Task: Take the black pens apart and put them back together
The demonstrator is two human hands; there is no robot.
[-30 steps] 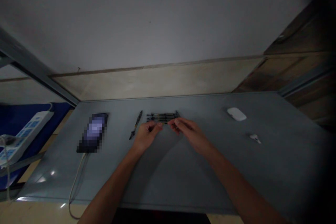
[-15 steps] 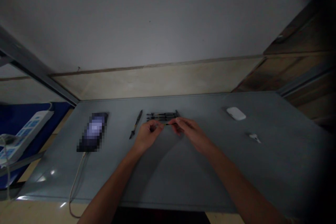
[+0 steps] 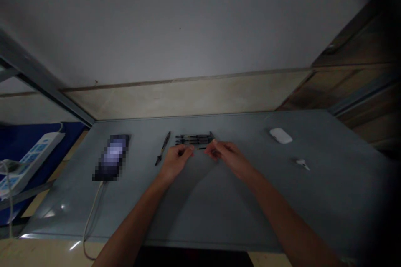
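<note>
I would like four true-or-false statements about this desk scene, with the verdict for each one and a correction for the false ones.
1. A white computer mouse lies on the grey table. True.
2. The phone stands upright. False: the phone lies flat, with a white cable at its lower end.
3. The left hand and right hand are close to a row of dark pens. True.
4. The loose pen lies right of the right hand. False: the loose pen lies left of the left hand.

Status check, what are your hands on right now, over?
Left hand and right hand at a row of dark pens. Fingers around a lower pen, grip unclear. Loose pen beside left hand.
</note>
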